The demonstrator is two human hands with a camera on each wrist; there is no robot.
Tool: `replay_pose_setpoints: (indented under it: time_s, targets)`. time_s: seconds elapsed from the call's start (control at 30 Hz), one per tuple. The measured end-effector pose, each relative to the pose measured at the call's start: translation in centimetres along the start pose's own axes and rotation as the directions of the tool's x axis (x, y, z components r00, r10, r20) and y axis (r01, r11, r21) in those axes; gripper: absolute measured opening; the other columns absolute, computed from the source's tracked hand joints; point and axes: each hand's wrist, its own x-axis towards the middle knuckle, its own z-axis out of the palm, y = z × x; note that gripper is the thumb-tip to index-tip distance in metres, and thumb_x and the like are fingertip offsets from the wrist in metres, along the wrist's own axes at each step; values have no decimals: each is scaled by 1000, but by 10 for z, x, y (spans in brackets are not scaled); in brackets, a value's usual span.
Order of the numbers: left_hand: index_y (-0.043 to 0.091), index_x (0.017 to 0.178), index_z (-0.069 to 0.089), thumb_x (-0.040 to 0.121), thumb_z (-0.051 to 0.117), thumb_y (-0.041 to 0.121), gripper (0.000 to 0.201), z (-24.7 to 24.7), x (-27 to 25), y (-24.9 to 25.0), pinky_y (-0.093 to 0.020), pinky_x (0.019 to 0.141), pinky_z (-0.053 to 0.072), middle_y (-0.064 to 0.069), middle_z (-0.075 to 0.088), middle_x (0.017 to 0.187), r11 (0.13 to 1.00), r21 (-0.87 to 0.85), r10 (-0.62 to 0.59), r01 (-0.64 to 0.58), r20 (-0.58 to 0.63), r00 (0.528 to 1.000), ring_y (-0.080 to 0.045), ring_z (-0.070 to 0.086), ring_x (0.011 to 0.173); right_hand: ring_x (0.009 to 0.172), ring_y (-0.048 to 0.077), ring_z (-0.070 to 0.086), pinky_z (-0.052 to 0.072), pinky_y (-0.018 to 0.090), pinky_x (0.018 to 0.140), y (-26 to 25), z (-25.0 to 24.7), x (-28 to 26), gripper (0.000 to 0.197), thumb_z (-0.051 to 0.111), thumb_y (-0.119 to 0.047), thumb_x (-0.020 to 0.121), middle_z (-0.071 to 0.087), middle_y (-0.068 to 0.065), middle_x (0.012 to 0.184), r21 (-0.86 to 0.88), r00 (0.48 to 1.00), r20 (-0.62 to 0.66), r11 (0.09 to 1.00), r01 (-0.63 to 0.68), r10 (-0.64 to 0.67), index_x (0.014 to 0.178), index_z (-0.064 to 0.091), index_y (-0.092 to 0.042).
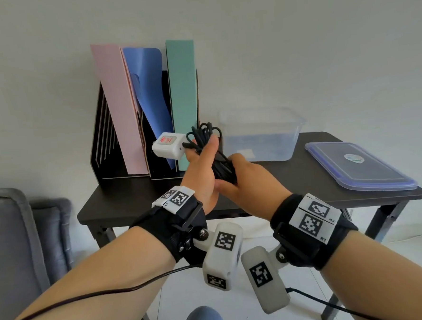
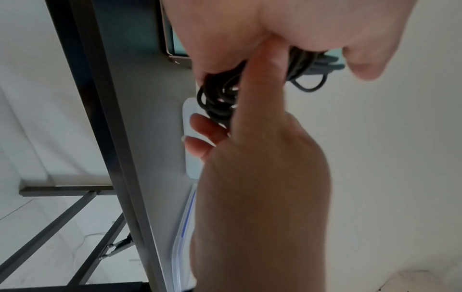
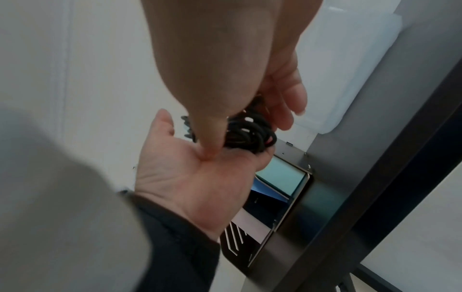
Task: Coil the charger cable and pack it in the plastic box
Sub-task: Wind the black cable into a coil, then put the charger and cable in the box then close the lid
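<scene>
Head view: one cable coil (image 1: 210, 147), two hands.

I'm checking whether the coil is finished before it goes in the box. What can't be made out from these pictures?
- Free end of the black cable: head view, hidden in the bundle and behind the left hand and right hand.
- Red print on the white charger brick: head view, too small.
- Plastic box interior: head view, hazy through the translucent walls.
</scene>
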Motion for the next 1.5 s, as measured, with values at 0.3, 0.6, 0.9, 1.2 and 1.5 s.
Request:
replay_pose_setpoints:
  time_s: [0.3, 0.6, 0.9, 1.2, 1.5]
  targets:
    - [14, 136, 47, 84, 33, 66, 75, -17, -1, 9, -34, 107, 37, -7, 54, 138, 978, 209, -43, 0, 201, 979, -20, 47, 129, 69, 21, 66, 57, 31, 67, 33, -9, -3, 29, 41, -23, 96, 66, 5, 86, 292, 990, 10, 946, -139, 143, 123, 47, -17]
    - [23, 105, 62, 94, 44, 41, 28, -40, 14, 13, -36, 101, 41, 2, 61, 119, 963, 259, 66, -78, 55, 996, -14, 52, 119, 70, 26, 65, 58, 37, 71, 51, -25, -2, 27, 41, -16, 97, 68, 12, 97, 502, 990, 100, 853, -139, 103, 119, 52, -28]
    - [14, 114, 53, 93, 46, 33, 29, -21, 25, 34, -37, 78, 55, -9, 68, 96, 990, 133, 20, -40, 147, 989, -23, 69, 84, 65, 19, 60, 55, 29, 67, 67, -52, 5, 27, 41, -14, 98, 66, 6, 89, 465, 984, 167, 875, -133, 61, 117, 53, -29]
    - [18, 125, 44, 88, 60, 11, 41, -2, 57, 43, -34, 85, 52, -4, 63, 108, 954, 278, 82, -108, 103, 991, -20, 64, 88, 53, 15, 59, 54, 25, 58, 85, -84, 35, 26, 54, -12, 90, 64, 4, 94, 356, 988, -59, 927, -116, 146, 111, 44, -25]
    - [11, 126, 51, 88, 58, 10, 38, 24, 104, 47, -24, 67, 46, -3, 61, 109, 872, 433, 220, -227, 67, 973, -15, 58, 87, 57, 21, 57, 51, 30, 62, 110, -117, 75, 18, 58, -16, 87, 63, 1, 95, 268, 931, -286, 952, -148, 226, 104, 57, -21]
